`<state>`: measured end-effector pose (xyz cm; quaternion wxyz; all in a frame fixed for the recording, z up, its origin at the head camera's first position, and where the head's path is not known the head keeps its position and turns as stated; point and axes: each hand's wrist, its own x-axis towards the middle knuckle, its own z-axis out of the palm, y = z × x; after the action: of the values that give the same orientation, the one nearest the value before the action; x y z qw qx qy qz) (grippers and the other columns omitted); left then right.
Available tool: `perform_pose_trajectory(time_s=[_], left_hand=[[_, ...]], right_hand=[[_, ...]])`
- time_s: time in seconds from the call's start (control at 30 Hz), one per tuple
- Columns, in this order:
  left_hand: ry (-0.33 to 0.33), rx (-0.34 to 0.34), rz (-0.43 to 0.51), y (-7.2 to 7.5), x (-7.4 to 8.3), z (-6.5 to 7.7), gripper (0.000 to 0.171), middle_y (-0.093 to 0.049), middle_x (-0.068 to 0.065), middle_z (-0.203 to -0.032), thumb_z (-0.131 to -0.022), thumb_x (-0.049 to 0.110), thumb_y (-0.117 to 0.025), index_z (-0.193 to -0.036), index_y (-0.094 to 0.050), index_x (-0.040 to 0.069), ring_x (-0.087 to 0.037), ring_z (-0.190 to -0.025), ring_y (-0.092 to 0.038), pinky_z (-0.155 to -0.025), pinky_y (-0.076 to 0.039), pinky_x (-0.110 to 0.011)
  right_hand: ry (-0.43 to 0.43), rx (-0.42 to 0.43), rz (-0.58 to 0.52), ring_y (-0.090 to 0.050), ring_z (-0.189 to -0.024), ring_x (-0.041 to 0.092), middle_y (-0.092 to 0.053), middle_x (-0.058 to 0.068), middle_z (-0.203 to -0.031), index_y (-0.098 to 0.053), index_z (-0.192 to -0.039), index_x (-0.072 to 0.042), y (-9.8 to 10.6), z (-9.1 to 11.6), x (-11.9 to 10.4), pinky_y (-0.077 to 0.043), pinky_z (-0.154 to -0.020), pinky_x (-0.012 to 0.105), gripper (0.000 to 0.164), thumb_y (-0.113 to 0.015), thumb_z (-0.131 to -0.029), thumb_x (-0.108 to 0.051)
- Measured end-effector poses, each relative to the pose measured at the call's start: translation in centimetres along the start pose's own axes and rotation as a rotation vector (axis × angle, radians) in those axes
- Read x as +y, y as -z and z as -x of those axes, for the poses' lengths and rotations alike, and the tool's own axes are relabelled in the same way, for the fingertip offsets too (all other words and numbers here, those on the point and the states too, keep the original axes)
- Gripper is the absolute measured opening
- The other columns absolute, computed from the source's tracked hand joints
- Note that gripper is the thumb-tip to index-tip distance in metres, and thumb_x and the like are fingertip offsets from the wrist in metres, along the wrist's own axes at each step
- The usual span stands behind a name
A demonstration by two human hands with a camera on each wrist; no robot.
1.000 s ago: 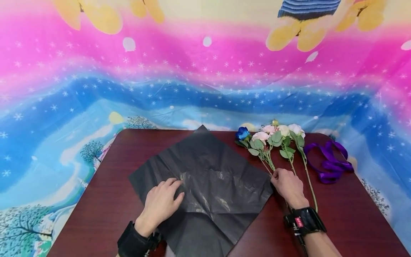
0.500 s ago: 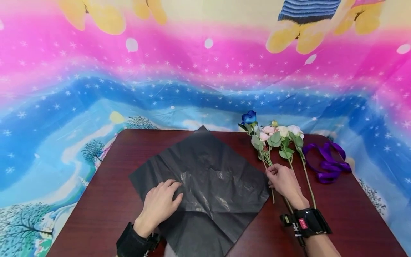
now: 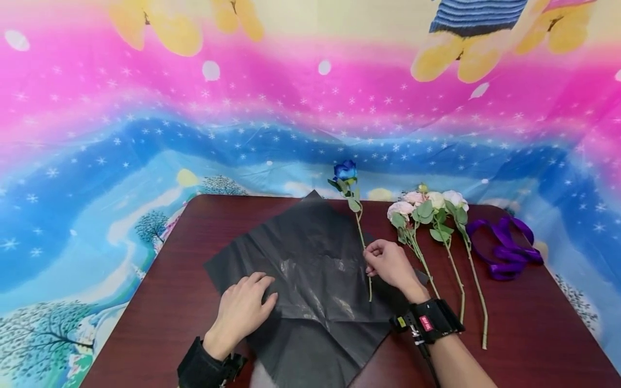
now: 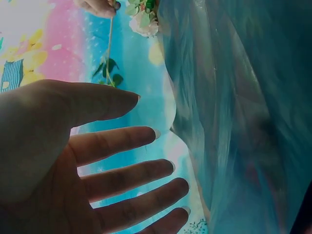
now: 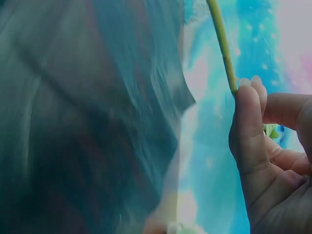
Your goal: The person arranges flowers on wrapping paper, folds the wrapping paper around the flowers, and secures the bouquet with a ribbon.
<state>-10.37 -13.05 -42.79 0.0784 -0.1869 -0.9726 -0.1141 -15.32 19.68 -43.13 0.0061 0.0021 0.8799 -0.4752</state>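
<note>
A cloth backdrop (image 3: 301, 108) fills the upper part of the head view, banded cream, pink and blue with small white snowflakes and printed trees; in front of it stands the dark red-brown bench (image 3: 155, 307), its far corners rounded; on the bench lies a black sheet (image 3: 310, 269), creased and slightly shiny, turned like a diamond with one corner at the far edge and the near corner running out of view. To the right of the sheet three flower sprays (image 3: 432, 215) lie side by side, pink on the left and whitish in the middle and on the right, blooms by the far edge, stems pointing towards the person. The left hand (image 3: 246, 307) is over the left part of the sheet, palm down, its fingers spread and relaxed, holding nothing; whether they touch the sheet is hard to tell. A purple ribbon (image 3: 511, 252) lies in loose loops right of the flowers, near the bench's right edge; the right hand (image 3: 392, 265) is over the right part of the sheet; each wrist wears a black strap (image 3: 436, 319). Slimmest of all is a single blue rose (image 3: 353, 203), above the sheet's right half; the right thumb and fingers pinch its green stem (image 5: 224, 53), the bloom at the far end against the backdrop, the bare stem end towards the person.
</note>
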Motion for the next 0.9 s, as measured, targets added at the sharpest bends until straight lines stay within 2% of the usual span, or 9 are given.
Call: perform_pose_trajectory(time_s=[0.1, 0.3, 0.6, 0.9], left_hand=[[0.014, -0.002, -0.006, 0.0, -0.3, 0.1, 0.029, -0.064, -0.007, -0.111, -0.085, 0.03, -0.072, -0.109, -0.071, 0.014, -0.024, -0.089, -0.063, -0.061, -0.051, -0.036], [0.028, -0.017, 0.002, 0.1, -0.6, 0.4, 0.028, -0.064, -0.007, -0.11, -0.085, 0.029, -0.071, -0.108, -0.071, 0.014, -0.025, -0.089, -0.063, -0.062, -0.051, -0.038], [0.012, 0.031, -0.012, 0.2, -1.3, 0.8, 0.025, -0.064, -0.006, -0.107, -0.084, 0.028, -0.071, -0.106, -0.072, 0.014, -0.022, -0.083, -0.063, -0.058, -0.049, -0.033], [0.033, 0.024, -0.007, 0.0, -1.7, 1.2, 0.027, -0.065, -0.006, -0.107, -0.083, 0.03, -0.072, -0.105, -0.072, 0.014, -0.023, -0.086, -0.063, -0.06, -0.051, -0.036]], right_hand=[[0.001, -0.017, -0.01, -0.064, -0.055, 0.018, -0.063, 0.005, -0.063, -0.063, -0.088, -0.002, -1.6, -0.9, -0.5, -0.055, -0.057, 0.037, 0.008, -0.059, -0.091, -0.008], [0.006, -0.049, -0.039, -0.065, -0.054, 0.017, -0.064, 0.005, -0.064, -0.062, -0.088, -0.002, -4.4, -2.5, -1.2, -0.055, -0.058, 0.038, 0.007, -0.057, -0.09, -0.005], [-0.012, -0.071, -0.082, -0.065, -0.053, 0.018, -0.063, 0.005, -0.06, -0.061, -0.086, -0.001, -7.1, -3.8, -1.5, -0.054, -0.055, 0.037, 0.006, -0.057, -0.09, -0.003], [-0.032, -0.113, -0.095, -0.063, -0.047, 0.017, -0.063, 0.004, -0.057, -0.06, -0.083, 0.0, -10.0, -5.2, -1.4, -0.053, -0.05, 0.03, 0.006, -0.057, -0.088, -0.001]])
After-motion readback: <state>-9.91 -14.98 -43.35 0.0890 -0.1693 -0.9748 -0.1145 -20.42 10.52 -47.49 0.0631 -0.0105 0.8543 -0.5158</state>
